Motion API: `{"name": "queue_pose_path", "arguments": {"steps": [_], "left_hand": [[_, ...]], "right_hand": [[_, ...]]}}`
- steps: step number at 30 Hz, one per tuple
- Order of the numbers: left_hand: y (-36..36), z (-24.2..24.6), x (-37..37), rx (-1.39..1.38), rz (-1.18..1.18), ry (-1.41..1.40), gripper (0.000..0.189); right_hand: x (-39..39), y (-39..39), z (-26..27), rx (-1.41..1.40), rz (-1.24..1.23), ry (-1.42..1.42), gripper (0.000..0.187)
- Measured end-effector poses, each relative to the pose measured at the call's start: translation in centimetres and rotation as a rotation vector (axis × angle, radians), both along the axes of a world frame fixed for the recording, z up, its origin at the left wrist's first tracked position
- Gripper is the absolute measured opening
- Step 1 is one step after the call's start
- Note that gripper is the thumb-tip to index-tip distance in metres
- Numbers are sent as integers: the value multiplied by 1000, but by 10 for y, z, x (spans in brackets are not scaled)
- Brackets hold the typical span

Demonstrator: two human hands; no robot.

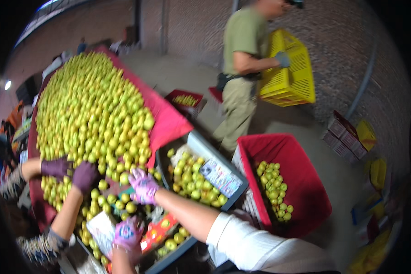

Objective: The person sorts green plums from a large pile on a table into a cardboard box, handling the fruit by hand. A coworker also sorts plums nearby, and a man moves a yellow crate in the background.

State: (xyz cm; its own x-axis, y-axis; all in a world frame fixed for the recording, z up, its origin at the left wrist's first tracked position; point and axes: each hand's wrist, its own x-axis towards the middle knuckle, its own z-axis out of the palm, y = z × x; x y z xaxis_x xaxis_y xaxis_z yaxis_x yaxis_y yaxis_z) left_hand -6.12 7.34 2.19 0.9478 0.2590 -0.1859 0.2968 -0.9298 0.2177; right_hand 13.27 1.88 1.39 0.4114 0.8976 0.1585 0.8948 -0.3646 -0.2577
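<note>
My right hand (144,187), in a pink floral glove, reaches onto the near end of a large heap of round yellow-green fruit (96,113). Its fingers are apart beside a fruit (124,178), and no held fruit shows. Lower down, my left hand (127,233) wears a matching glove. It hovers between a white box (102,226) and a red printed carton strip (159,231); its curled fingers hide whether anything is in them. Loose fruit (130,207) lies between my hands. Right of my right hand stands a grey bin (210,135) part-filled with fruit.
A co-worker's purple-gloved hands (84,177) work at left on the same heap. Red cloth (167,120) edges the pile. At right stands a red-lined crate (304,191) with some fruit. Beyond it a person (243,61) carries a yellow plastic crate (291,75). Stacked boxes (344,137) stand near the wall.
</note>
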Motion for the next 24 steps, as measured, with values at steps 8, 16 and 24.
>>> {"name": "queue_pose_path", "arguments": {"steps": [8, 16, 24], "left_hand": [[-4, -3, -4, -227, -88, -40, 37], [-1, -21, -2, -225, -42, -55, 41], [-3, -17, 4, -243, -62, 0, 39]], "right_hand": [[43, -9, -12, 487, -176, -187, 46], [14, -8, -11, 58, 384, 520, 49], [44, -8, -25, 37, -143, 210, 69]]}}
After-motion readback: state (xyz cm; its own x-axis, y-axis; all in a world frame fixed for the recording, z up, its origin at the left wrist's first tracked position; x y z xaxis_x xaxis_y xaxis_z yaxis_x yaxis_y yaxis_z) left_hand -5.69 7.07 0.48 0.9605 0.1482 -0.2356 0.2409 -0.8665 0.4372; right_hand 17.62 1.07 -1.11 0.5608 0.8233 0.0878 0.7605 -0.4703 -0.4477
